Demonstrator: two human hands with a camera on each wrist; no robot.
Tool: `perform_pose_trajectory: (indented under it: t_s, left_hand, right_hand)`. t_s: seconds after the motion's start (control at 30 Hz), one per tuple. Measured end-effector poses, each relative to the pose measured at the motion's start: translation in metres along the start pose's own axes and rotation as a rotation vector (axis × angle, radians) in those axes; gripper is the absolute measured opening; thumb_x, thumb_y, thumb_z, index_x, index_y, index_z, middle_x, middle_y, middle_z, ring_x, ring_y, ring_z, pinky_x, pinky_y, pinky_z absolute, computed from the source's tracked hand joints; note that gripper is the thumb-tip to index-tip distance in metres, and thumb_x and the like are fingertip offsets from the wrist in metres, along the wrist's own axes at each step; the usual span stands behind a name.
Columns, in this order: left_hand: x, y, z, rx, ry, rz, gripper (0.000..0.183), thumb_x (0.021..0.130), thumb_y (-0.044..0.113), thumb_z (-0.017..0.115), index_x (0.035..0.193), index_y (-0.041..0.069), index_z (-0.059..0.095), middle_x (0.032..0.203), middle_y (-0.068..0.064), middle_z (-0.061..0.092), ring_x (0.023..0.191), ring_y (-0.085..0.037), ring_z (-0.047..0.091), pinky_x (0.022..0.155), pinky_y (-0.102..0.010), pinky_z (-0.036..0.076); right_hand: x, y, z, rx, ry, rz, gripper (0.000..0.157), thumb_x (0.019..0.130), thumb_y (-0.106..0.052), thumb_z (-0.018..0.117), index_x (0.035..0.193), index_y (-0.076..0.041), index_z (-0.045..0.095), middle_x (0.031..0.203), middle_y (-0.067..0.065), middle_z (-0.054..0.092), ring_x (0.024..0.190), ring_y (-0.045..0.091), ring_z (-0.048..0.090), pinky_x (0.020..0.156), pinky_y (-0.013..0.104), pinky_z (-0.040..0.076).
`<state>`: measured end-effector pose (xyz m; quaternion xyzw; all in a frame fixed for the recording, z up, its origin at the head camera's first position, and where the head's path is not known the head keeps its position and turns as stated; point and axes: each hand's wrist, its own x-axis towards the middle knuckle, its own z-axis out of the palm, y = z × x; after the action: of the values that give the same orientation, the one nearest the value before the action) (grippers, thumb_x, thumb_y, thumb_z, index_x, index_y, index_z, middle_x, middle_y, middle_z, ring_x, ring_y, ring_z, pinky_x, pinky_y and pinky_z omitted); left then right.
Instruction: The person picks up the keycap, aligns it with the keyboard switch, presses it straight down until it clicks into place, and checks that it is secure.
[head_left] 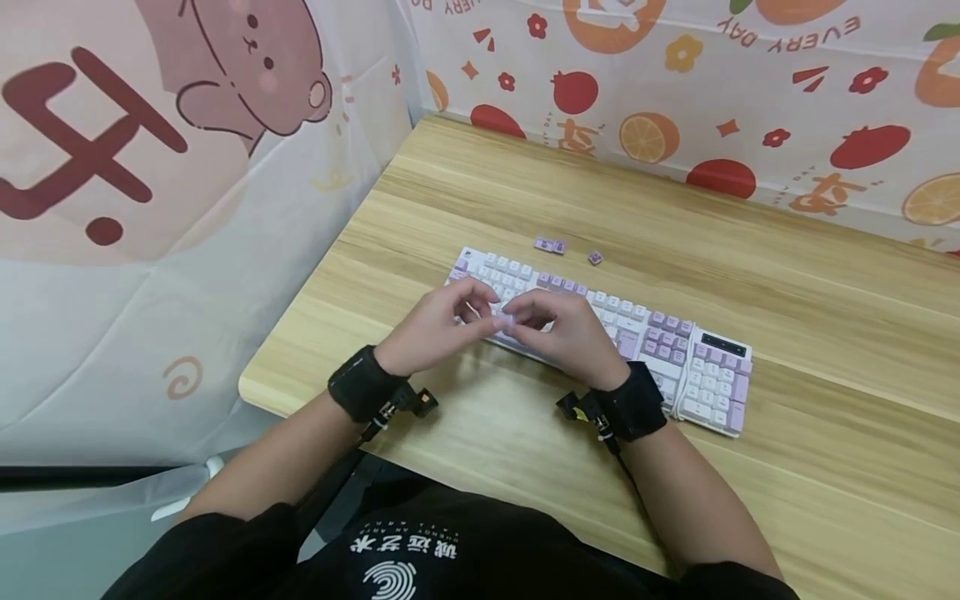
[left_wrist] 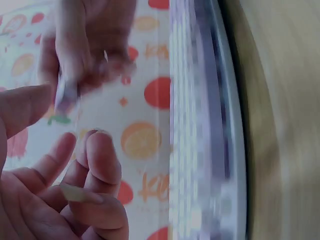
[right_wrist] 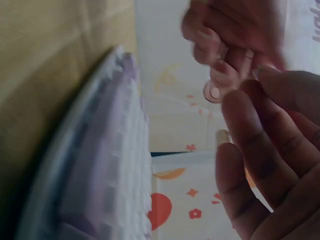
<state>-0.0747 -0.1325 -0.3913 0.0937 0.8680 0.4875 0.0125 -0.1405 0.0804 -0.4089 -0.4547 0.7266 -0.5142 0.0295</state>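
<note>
My right hand (head_left: 564, 327) pinches a small pale purple keycap (head_left: 508, 322) between thumb and fingertips, above the front of the keyboard. In the left wrist view this keycap (left_wrist: 66, 96) looks blurred and pokes out below the right hand's fingers. My left hand (head_left: 442, 327) is held opposite, its thumb tip right at the keycap and its other fingers bent loosely, apart from the thumb. Under both hands lies a white and purple keyboard (head_left: 667, 367), partly covered by them. The right wrist view has the right hand's fingers (right_wrist: 250, 125) hiding the keycap.
Behind the keyboard lie a pair of purple keycaps (head_left: 550, 245) and a single one (head_left: 596, 257). A white cable (head_left: 685, 375) is wrapped across the keyboard near its number pad. Printed cloth (head_left: 645, 92) hangs along the back and left of the wooden table (head_left: 825, 333).
</note>
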Motion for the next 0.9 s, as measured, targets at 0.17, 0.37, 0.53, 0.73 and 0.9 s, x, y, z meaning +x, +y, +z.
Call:
perform_pose_trajectory:
  t_s: [0.17, 0.37, 0.53, 0.73, 0.9]
  left_hand:
    - [-0.001, 0.005, 0.012, -0.056, -0.008, -0.001, 0.022, 0.090, 0.026, 0.072, 0.105, 0.012, 0.065, 0.088, -0.003, 0.065, 0.082, -0.017, 0.060, 0.072, -0.034, 0.048]
    - [-0.002, 0.004, 0.010, -0.008, 0.008, 0.030, 0.011, 0.091, 0.021, 0.071, 0.098, 0.013, 0.068, 0.084, 0.000, 0.067, 0.078, -0.014, 0.061, 0.069, -0.033, 0.050]
    - [-0.002, -0.007, -0.016, 0.188, 0.000, 0.041, 0.016, 0.091, 0.019, 0.070, 0.103, 0.008, 0.071, 0.089, 0.000, 0.070, 0.080, -0.013, 0.063, 0.074, -0.032, 0.053]
    - [-0.007, -0.039, -0.048, 0.336, -0.006, -0.109, 0.024, 0.095, 0.020, 0.064, 0.114, 0.006, 0.071, 0.098, -0.006, 0.071, 0.084, -0.017, 0.061, 0.072, -0.032, 0.051]
    - [-0.007, -0.056, -0.054, 0.372, -0.022, -0.194, 0.025, 0.094, 0.020, 0.065, 0.114, 0.005, 0.071, 0.097, -0.008, 0.070, 0.084, -0.020, 0.061, 0.072, -0.034, 0.050]
  right_hand:
    - [-0.002, -0.003, 0.007, -0.032, 0.017, -0.016, 0.013, 0.090, -0.010, 0.071, 0.103, -0.010, 0.073, 0.088, -0.001, 0.074, 0.075, 0.005, 0.067, 0.071, 0.026, 0.055]
    - [-0.006, -0.006, 0.006, -0.095, -0.017, -0.033, 0.014, 0.090, -0.010, 0.070, 0.104, -0.012, 0.073, 0.094, -0.003, 0.074, 0.078, 0.005, 0.066, 0.071, 0.025, 0.054]
    - [-0.007, -0.005, -0.002, -0.085, -0.020, -0.015, 0.015, 0.090, -0.011, 0.071, 0.104, -0.008, 0.073, 0.095, 0.000, 0.073, 0.082, 0.008, 0.067, 0.073, 0.026, 0.055]
    - [-0.010, -0.002, -0.014, -0.096, -0.018, 0.085, 0.012, 0.093, -0.018, 0.069, 0.101, -0.011, 0.074, 0.094, -0.005, 0.071, 0.080, 0.006, 0.063, 0.071, 0.026, 0.053]
    - [-0.011, -0.001, -0.018, -0.094, -0.027, 0.120, 0.011, 0.093, -0.021, 0.069, 0.099, -0.014, 0.074, 0.092, -0.008, 0.070, 0.077, 0.006, 0.062, 0.068, 0.026, 0.052]
